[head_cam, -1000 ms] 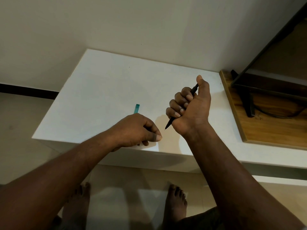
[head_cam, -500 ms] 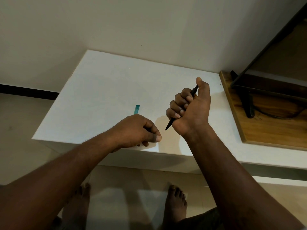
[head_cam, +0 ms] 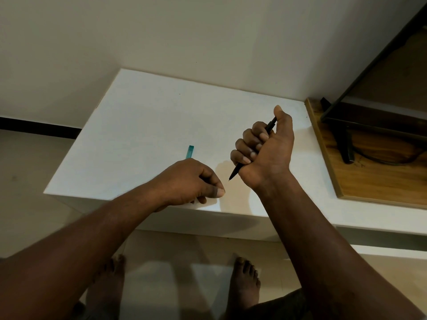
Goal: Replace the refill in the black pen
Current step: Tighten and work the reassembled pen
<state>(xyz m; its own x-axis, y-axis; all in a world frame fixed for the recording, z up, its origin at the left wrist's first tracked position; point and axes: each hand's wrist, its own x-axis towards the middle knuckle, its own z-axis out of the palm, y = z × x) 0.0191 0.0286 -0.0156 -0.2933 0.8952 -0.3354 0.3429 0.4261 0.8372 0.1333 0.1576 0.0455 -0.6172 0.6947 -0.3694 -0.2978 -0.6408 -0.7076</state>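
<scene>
Over a white ledge [head_cam: 143, 125] set against a pale wall, we see two bare forearms reaching in from the bottom of the head view, w/ both elbows cut off by the frame. Our right hand [head_cam: 265, 148] is raised above the ledge, palm side toward the camera, fingers curled tight in a fist round the black pen [head_cam: 235, 173]; the thumb lies along the pen's upper end. Most of the barrel is buried in the fist, so only the pointed tip sticking out below, aimed down-left, and a short black stretch by the thumb show. Our left hand [head_cam: 191, 181] sits low at the ledge's near edge, knuckles up, thumb pressed to the forefinger in a closed pinch; whether anything is held in it we can't tell, since the fingers hide the inside. Just behind that hand a teal stick [head_cam: 190, 151] pokes out on the ledge; its lower part is covered by the hand, so we can't say if the hand touches it or what it is exactly. At right, a wooden board [head_cam: 369, 181] lies on the ledge, carrying a dark stand and cable, partly cut off by the frame's edge. Below, two bare feet on a tiled floor, dim and partly hidden by the arms.
</scene>
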